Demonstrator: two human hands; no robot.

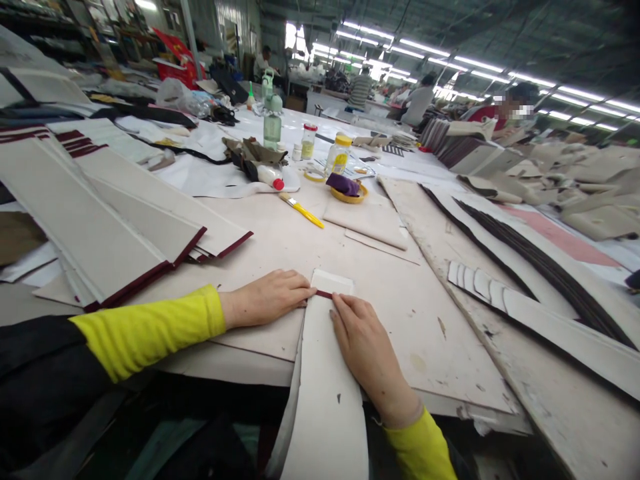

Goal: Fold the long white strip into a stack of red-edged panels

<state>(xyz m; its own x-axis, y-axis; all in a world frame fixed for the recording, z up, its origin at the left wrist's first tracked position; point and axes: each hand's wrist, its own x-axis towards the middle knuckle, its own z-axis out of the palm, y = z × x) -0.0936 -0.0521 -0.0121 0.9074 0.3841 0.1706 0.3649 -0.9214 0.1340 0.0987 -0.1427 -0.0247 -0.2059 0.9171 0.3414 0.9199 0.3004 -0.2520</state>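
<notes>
A long off-white strip (330, 387) of sheet material lies over the table's front edge and hangs down towards me. Its far end has a narrow dark red band (324, 294). My left hand (270, 298) holds the left end of this band with its fingertips pressed together. On the right end, my right hand (367, 350) has its fingers closed at the band and along the strip's edge. Just beyond the band shows a small white rectangular piece (334, 280), flat on the board. What lies under my fingertips is hidden.
Stacked off-white panels with dark red ends (115, 220) lie at left. Ahead are a yellow brush (303, 211), a yellow lid with purple cloth (345, 187), a yellow-capped jar (339, 155) and a green bottle (272, 127). Dark-edged strips (545, 327) lie right. People sit farther back.
</notes>
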